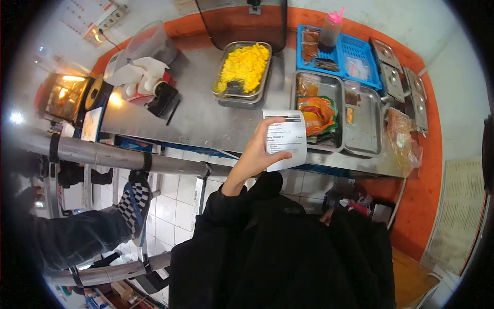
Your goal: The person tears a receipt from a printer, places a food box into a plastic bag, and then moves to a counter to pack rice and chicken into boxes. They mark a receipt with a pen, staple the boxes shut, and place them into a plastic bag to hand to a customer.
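Note:
My left hand (260,152) pinches a white printed paper slip (288,138) between thumb and fingers, held up in front of the counter's front edge. A bit of skin low on the right, beside the black sleeve, seems to be my right hand (327,216); its fingers are hidden. Behind the slip, a metal tray (341,116) holds an orange and green packet (317,114) and a small container. Farther back on the steel counter (198,95) stands a metal pan (268,69) of yellow food (242,67) with a dark utensil in it.
Blue baskets (374,72) with packets and a pink-tipped bottle (330,33) stand at the back right, near lidded metal containers (393,82). Another tray (368,123) and a plastic bag (404,136) lie right. Eggs, a black device and a plastic tub (149,44) are left. Another person's checkered shoe (135,206) shows below.

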`<state>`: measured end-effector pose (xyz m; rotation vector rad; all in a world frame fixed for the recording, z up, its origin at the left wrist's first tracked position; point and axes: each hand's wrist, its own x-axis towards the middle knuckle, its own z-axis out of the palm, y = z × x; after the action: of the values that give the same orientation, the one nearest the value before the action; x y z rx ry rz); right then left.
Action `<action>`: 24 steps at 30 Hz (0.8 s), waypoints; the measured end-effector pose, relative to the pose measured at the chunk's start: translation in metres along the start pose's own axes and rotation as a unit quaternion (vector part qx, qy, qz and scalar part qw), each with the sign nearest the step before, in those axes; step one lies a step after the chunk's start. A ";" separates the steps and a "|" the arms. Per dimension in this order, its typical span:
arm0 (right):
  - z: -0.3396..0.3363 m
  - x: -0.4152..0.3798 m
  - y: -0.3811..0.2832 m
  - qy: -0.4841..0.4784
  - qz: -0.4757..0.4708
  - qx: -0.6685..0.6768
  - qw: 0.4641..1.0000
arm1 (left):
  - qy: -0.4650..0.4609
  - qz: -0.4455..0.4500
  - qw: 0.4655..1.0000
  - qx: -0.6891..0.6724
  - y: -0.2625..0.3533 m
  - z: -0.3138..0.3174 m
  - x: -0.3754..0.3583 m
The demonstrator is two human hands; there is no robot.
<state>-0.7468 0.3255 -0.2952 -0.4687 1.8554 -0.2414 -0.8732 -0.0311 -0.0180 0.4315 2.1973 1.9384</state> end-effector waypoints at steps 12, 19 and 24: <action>-0.235 -0.060 -0.159 0.211 -0.283 0.266 0.897 | 0.049 0.032 0.998 0.013 -0.007 -0.017 0.003; -0.245 0.036 -0.234 0.049 -0.300 0.552 0.776 | 0.194 -0.027 0.969 0.152 -0.056 -0.075 -0.019; -0.282 0.138 -0.325 -0.028 -0.310 0.591 0.744 | 0.534 -0.023 0.793 0.292 -0.115 -0.156 -0.014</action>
<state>-0.9855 -0.0446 -0.1937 -0.1421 1.0719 -1.7049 -0.9215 -0.1944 -0.1120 -0.9238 3.4093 1.5527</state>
